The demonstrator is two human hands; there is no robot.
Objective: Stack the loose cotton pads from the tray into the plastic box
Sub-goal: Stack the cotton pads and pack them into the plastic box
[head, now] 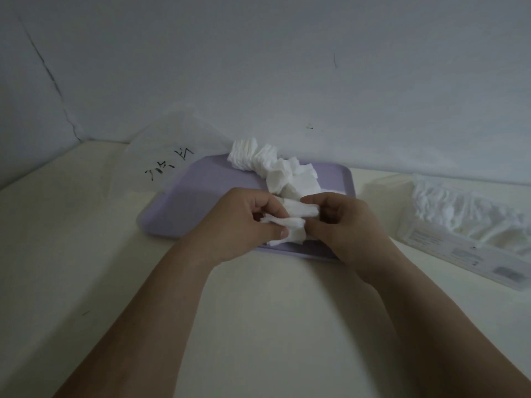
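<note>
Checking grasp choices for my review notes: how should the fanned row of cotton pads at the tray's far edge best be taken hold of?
Probably by its two end faces, from above. The fanned row stands on edge at the far rim of the tray, faces packed together, so squeezing end to end should keep the pads stacked. A side pinch would likely splay them.

Surface: cream-coloured flat tabletop (86, 239)
Centre: lilac rectangular plastic tray (201, 191)
Left rear: translucent plastic bag with black handwriting (161, 156), touching the tray
Right: clear plastic box (459, 248), apart from the tray
</note>
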